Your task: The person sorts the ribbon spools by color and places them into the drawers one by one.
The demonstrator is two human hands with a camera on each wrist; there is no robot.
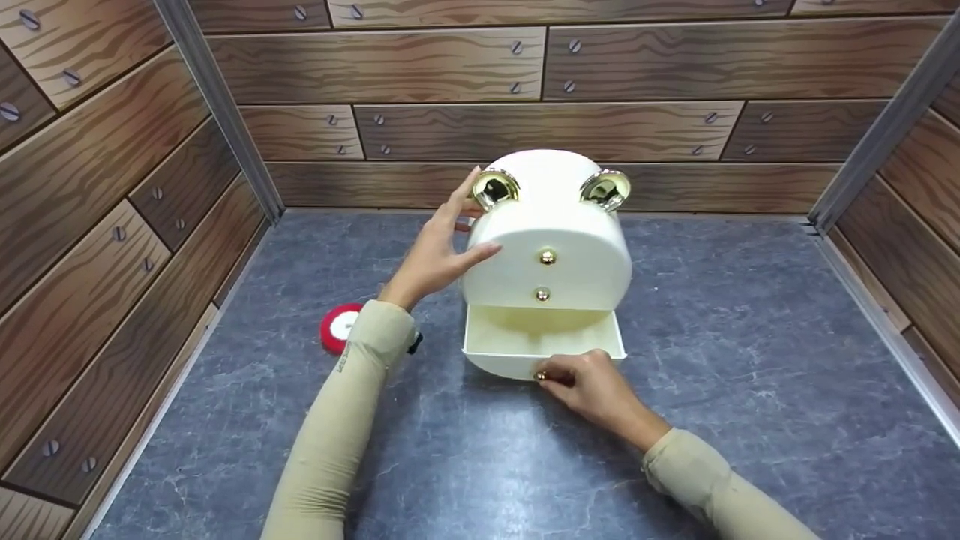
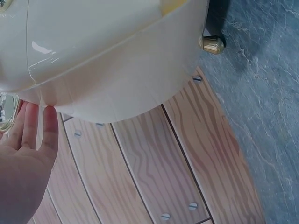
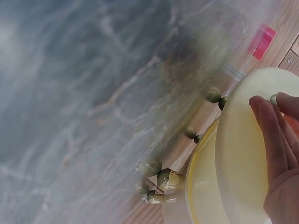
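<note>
A glossy white drawer box (image 1: 547, 195) with a rounded top and two gold ring-shaped fittings stands in the middle of the head view. Its bottom drawer (image 1: 487, 365) is pulled out, and the part of its inside that shows is bare. My right hand (image 1: 596, 386) pinches the small gold knob (image 1: 541, 376) on that drawer's front. Against the box's left side rests my left hand (image 1: 439, 244), thumb toward the front and fingers behind the left gold fitting (image 1: 495, 189). In the left wrist view, its fingertips (image 2: 49, 114) touch the white side wall.
A round red and white object (image 1: 337, 328) lies on the grey marbled surface (image 1: 720, 360) to the left, partly covered by my left sleeve. Two more gold knobs, an upper one (image 1: 547, 256) and a lower one (image 1: 542, 293), sit on the box's front. Wood-patterned walls (image 1: 450, 67) enclose the surface.
</note>
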